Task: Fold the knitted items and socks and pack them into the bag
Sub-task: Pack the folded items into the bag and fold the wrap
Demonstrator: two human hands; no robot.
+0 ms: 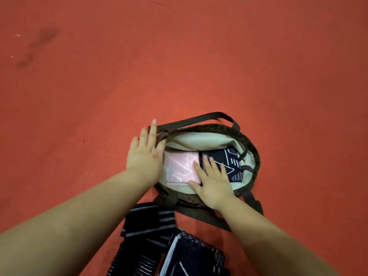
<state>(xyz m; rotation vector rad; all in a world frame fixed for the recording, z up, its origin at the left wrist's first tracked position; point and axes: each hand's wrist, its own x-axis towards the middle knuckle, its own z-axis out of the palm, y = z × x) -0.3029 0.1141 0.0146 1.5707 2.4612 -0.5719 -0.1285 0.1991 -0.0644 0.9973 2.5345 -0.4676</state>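
Note:
A dark olive bag [253, 150] with a pale lining lies open on the red floor. Inside it sit a folded pink knitted item [179, 166] on the left and a folded black item with white lines [231, 162] on the right. My left hand [145, 154] rests flat with straight fingers on the bag's left rim, beside a handle strap. My right hand [213, 180] reaches into the bag and presses flat on the seam between the two folded pieces. Below the bag lie black striped socks [143, 226] and another black patterned knit [191, 253].
The red floor [179, 56] spreads wide on all sides of the bag, with a dark stain [37, 46] at the far left. A second dark strap [203, 216] of the bag trails on the floor near my right wrist.

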